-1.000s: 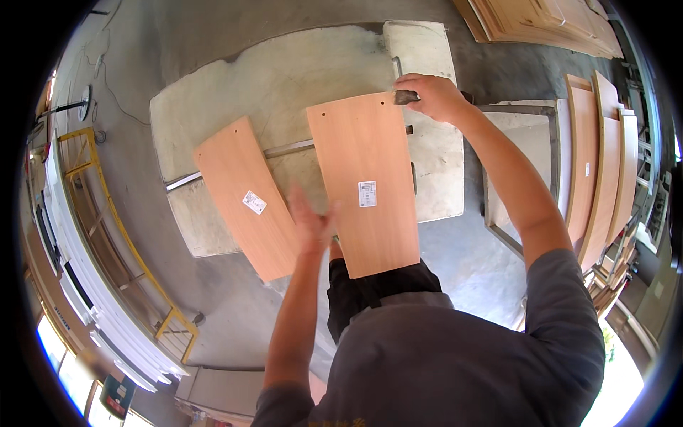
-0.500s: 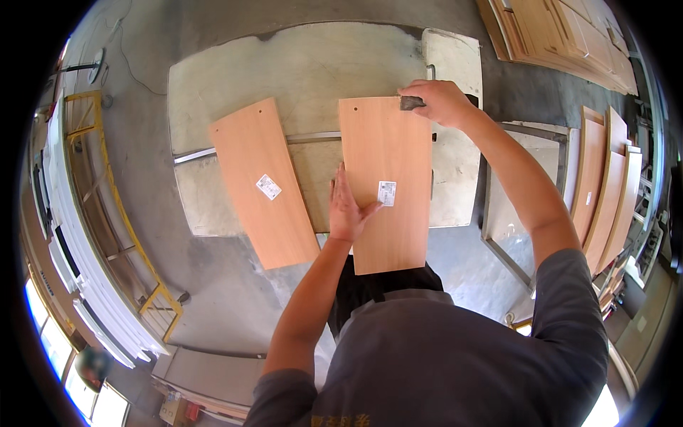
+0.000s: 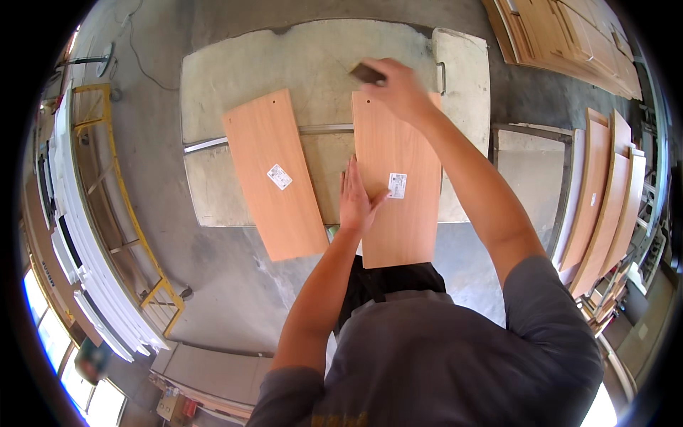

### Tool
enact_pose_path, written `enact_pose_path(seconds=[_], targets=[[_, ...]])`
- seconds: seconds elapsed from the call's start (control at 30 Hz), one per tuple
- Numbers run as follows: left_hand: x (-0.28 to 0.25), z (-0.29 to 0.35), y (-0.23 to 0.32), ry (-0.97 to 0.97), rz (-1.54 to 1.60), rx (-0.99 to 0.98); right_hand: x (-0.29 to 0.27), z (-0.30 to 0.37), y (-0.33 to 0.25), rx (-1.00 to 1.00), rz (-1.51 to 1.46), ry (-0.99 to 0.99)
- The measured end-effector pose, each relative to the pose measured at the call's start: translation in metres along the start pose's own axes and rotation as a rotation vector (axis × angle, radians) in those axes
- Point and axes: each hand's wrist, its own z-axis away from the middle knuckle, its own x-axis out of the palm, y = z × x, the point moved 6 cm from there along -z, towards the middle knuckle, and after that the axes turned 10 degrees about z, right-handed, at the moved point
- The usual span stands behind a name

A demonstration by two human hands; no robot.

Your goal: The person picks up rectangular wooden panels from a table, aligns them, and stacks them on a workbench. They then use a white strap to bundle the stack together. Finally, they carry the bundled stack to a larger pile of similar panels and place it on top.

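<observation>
A wood-coloured board [image 3: 400,142] with a white label lies lengthwise in front of me, its near end by my waist. My left hand [image 3: 358,203] rests along its left edge, fingers stretched forward and thumb over the face near the label. Above the board's far end, my right hand [image 3: 402,91] grips a small dark sanding block [image 3: 368,74]; that hand is smeared by motion. The block appears just beyond the far edge, near the left corner with a small dark hole. To the left, a second labelled board [image 3: 274,149] lies at a slant, touched by neither hand.
Both boards lie across a worn, pale work table [image 3: 341,53] with a metal strip across its middle. On the left stands a yellow metal frame [image 3: 122,185] beside white panels [image 3: 80,235]. Stacked boards lie at the far right [image 3: 569,46], and more lean at the right [image 3: 601,206].
My right hand has moved left with the sanding block, from the board's far right corner toward the far left one. The left hand stays on the left edge. The whole view has shifted slightly.
</observation>
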Motion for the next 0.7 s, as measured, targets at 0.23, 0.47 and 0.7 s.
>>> enact_pose_path(seconds=[0.23, 0.47, 0.7], targets=[[-0.004, 0.007, -0.021, 0.052, 0.066, 0.054, -0.02, 0.235, 0.001, 0.441, 0.333, -0.278], [-0.013, 0.131, -0.044, -0.211, 0.0, -0.124, 0.048, 0.39, -0.063, 0.475, 0.39, -0.27], [0.006, 0.184, -0.092, -0.383, 0.998, -0.752, 0.09, 0.416, -0.109, 0.408, 0.377, -0.345]])
